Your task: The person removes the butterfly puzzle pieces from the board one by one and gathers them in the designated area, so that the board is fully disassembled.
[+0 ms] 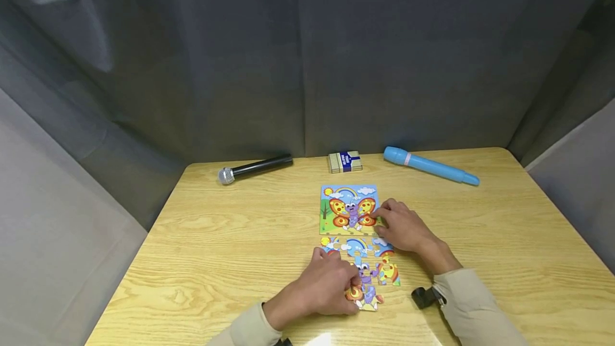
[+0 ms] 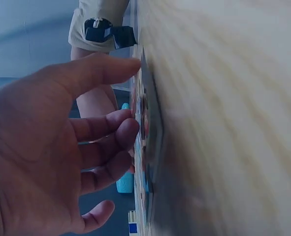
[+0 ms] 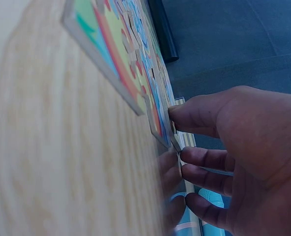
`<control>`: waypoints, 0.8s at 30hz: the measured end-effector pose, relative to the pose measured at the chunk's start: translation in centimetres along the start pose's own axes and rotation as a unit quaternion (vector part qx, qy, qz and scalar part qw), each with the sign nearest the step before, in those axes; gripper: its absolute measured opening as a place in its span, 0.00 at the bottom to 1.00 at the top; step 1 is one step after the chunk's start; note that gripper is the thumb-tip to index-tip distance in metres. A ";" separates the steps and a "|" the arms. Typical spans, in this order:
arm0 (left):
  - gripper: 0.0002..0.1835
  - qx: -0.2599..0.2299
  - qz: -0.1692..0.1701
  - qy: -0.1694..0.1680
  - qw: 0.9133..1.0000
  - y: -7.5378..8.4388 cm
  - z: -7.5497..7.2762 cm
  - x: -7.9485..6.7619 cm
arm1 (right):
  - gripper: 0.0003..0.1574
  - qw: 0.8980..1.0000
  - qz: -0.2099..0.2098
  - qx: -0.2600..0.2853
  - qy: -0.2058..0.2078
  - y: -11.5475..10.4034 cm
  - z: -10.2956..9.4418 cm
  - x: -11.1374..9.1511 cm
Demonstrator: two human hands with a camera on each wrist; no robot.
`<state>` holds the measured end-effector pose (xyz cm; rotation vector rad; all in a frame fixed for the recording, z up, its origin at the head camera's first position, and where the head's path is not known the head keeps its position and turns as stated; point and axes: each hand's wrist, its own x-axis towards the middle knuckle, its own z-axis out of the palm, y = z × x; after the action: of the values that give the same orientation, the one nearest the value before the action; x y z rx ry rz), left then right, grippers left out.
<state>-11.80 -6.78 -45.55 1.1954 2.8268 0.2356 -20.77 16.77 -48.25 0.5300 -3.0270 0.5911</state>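
Note:
My left hand [image 1: 326,284] lies over the left part of loose jigsaw pieces [image 1: 356,247], hiding some of them. Its fingertips are down at the pieces, with the thumb spread apart from the loosely bent fingers in the left wrist view. Just beyond lies a picture board [image 1: 352,208] showing an orange butterfly under a rainbow. My right hand [image 1: 405,228] rests at this board's right edge, fingertips overlapping the butterfly's lower wing. In the right wrist view its thumb and fingers stand apart around a thin board corner. A yellow-and-red piece [image 1: 388,273] lies below that hand.
A black microphone [image 1: 259,167] with a silver head lies at the back left of the wooden table [image 1: 230,239]. Behind the board sits a small striped pack [image 1: 345,162] with a blue label. A blue stick-shaped thing [image 1: 432,167] with a pink band lies back right. Dark cloth [image 1: 240,68] hangs behind.

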 end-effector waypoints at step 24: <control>0.24 -0.035 -0.063 0.001 0.997 -1.2 -0.2 1.4 | 0.19 1.000 0.015 0.002 -0.010 0.0 -0.2 0.2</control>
<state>-13.71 -6.62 -45.50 1.0012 2.8555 0.3263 -20.93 16.78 -48.07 0.4936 -3.0578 0.5964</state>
